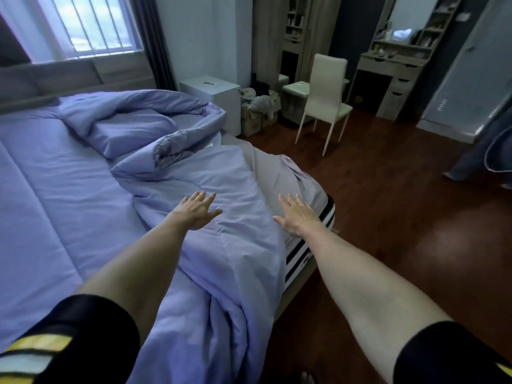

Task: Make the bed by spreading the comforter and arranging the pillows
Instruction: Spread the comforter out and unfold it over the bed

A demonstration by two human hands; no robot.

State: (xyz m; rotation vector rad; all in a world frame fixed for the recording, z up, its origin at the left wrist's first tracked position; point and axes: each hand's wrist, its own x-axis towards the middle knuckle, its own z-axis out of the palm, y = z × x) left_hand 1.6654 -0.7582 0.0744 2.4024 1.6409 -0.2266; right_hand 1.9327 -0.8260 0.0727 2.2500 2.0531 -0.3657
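— Along the bed's right edge, what did you have?
— I had the lavender comforter, soft and deeply creased, bunched in a long twisted heap on the flat sheet. A pillow lay half-wrapped in its far folds.
— And the hands?
— My left hand and right hand both reached over the cloth, fingers straight and spread, grasping nothing.
— Anything close by?
— A white chair stood on the glossy wooden floor, beside a small white cabinet.
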